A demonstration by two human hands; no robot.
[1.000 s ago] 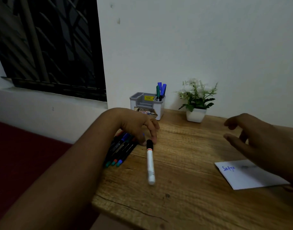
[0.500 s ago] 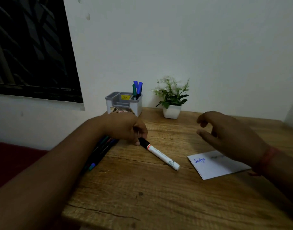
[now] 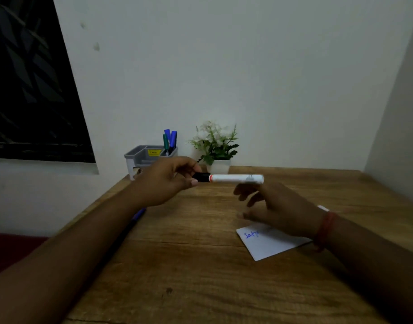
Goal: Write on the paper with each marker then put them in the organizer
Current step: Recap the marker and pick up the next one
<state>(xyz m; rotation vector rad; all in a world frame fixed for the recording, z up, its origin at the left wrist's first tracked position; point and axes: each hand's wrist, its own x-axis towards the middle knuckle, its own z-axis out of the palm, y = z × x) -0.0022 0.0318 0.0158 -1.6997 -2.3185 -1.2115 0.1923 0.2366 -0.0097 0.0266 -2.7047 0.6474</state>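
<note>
Above the wooden table (image 3: 200, 277), the left hand (image 3: 164, 181) pinches the black cap of a white-barrelled marker (image 3: 235, 178), held level, likely for uncapping. The right hand (image 3: 278, 206) hovers with loose, empty fingers over the white paper slip (image 3: 271, 244). The grey plastic organizer (image 3: 144, 156) waits by the wall.

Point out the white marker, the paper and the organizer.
white marker (image 3: 235, 178), head view, middle of its white barrel.
paper (image 3: 271, 244), head view, bare white middle.
organizer (image 3: 140, 157), head view, grey front wall.

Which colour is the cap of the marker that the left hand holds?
Black, on a white marker held by the left hand; the head view shows it.
</note>
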